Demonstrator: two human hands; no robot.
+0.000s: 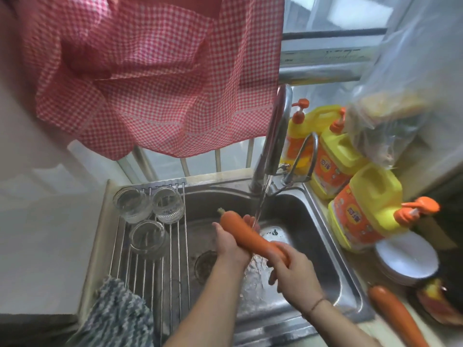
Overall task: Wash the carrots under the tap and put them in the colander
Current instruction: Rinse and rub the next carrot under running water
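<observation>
A: Hands?
B: Left hand (229, 242) wraps the thick upper half of the carrot (250, 237), fingers curled behind it, thumb in front. Right hand (293, 270) grips the tapered lower end, fingers closed round it.
A: Where's the carrot?
B: Over the stainless steel sink (323, 246), slanted, stubby green-brown top sticking up past the left fingers. Smooth, orange, wet-looking.
A: Water?
B: Thin stream from the chrome tap (273, 144) lands just beyond the left fingertips, splashes below the right fingers.
A: Other carrot?
B: Second carrot (398, 314), long and smooth, lies on the counter right of the right wrist, well apart.
A: Rest?
B: Wire rack (160, 266) left of the left hand, three clear glass jars (147, 236) on it, knitted grey-blue cloth (120, 311) at its near end. Yellow detergent jugs (368, 209) with orange pumps beyond the right hand. Red gingham cloth (155, 78) hangs above.
</observation>
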